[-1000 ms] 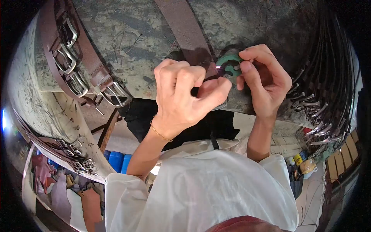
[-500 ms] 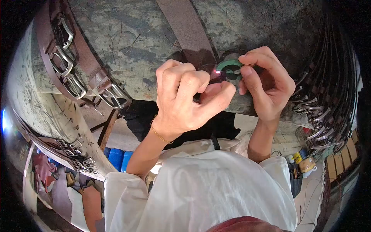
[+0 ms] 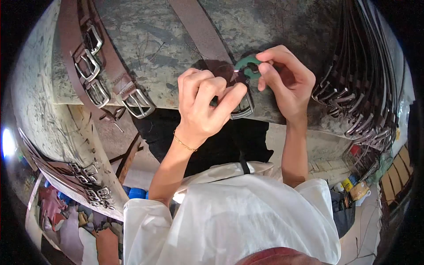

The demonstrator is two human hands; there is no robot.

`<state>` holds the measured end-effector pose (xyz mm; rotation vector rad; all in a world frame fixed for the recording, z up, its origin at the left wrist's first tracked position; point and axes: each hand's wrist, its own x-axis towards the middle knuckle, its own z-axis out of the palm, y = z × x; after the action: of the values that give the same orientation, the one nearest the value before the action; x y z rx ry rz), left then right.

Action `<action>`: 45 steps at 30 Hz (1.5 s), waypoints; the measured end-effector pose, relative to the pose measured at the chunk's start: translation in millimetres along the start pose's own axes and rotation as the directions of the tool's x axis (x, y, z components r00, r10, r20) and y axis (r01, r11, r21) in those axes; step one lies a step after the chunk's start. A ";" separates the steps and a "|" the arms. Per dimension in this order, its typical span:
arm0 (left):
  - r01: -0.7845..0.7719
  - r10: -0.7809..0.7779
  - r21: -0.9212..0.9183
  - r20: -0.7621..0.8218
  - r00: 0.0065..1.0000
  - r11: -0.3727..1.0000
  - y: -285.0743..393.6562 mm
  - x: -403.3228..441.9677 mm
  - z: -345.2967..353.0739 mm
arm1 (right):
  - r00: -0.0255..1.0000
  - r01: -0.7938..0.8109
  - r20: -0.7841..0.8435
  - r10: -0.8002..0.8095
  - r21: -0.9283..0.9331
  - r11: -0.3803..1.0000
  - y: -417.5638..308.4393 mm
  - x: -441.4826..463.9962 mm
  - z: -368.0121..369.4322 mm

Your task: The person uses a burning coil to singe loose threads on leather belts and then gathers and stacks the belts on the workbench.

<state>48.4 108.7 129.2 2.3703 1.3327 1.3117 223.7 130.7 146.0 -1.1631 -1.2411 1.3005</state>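
Observation:
My right hand (image 3: 289, 81) pinches green thread snips (image 3: 250, 65) between thumb and fingers. Their bright tip points left and meets the edge of a brown leather belt (image 3: 196, 28). This belt runs down the bench top under my left hand (image 3: 203, 104), and its metal buckle (image 3: 243, 109) shows just right of that hand. The left fingers are curled, with thumb and forefinger drawn together over the belt's end. What they grip is hidden from view.
More brown belts with buckles (image 3: 140, 104) hang over the bench edge at left. A dense row of dark belts with buckles (image 3: 353, 104) hangs at right. The stained bench top (image 3: 145, 33) lies ahead. Leather scraps (image 3: 70, 229) are at lower left, beside the bench.
Both hands have shifted left in view, along with the snips. The buckle beside my left hand now shows more. The camera view has also moved slightly.

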 end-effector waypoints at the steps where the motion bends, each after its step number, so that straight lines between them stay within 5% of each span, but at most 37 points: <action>1: 0.008 -0.008 0.004 0.024 1.000 1.000 1.3 0.8 -2.2 | 1.000 -0.001 0.013 0.002 -0.018 1.000 -0.4 0.2 0.4; 13: 0.013 -0.013 0.010 0.055 0.998 1.000 2.6 0.1 -5.1 | 0.999 -0.015 0.050 0.018 -0.070 0.997 -3.5 0.7 2.2; 20: 0.050 -0.065 -0.096 -0.152 0.986 0.994 1.0 -3.8 -4.7 | 0.985 -0.105 -0.121 0.123 0.144 0.984 -6.6 -27.5 -0.1; 26: 0.011 -0.019 -0.067 -0.127 0.992 0.998 3.2 -4.6 -2.9 | 0.967 -0.107 -0.214 0.141 0.164 0.981 -7.4 -50.4 -3.7; 32: 0.012 -0.013 -0.013 -0.057 0.998 1.000 14.3 -7.9 -5.1 | 0.999 0.042 -0.020 -0.042 0.029 0.999 0.0 -6.4 -6.4; 38: 0.073 -0.069 -0.116 0.035 0.997 0.991 36.2 -26.0 6.3 | 0.995 -0.006 0.102 0.007 -0.010 1.000 0.6 12.9 -11.2; 45: 0.351 -0.346 0.082 -0.076 0.935 0.933 31.9 -7.9 -5.6 | 0.990 -0.063 -0.094 0.106 0.380 0.923 6.1 16.3 -18.4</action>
<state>62.8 81.9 142.9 2.0303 1.7698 1.2452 240.5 148.3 139.1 -1.0028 -0.8191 1.4409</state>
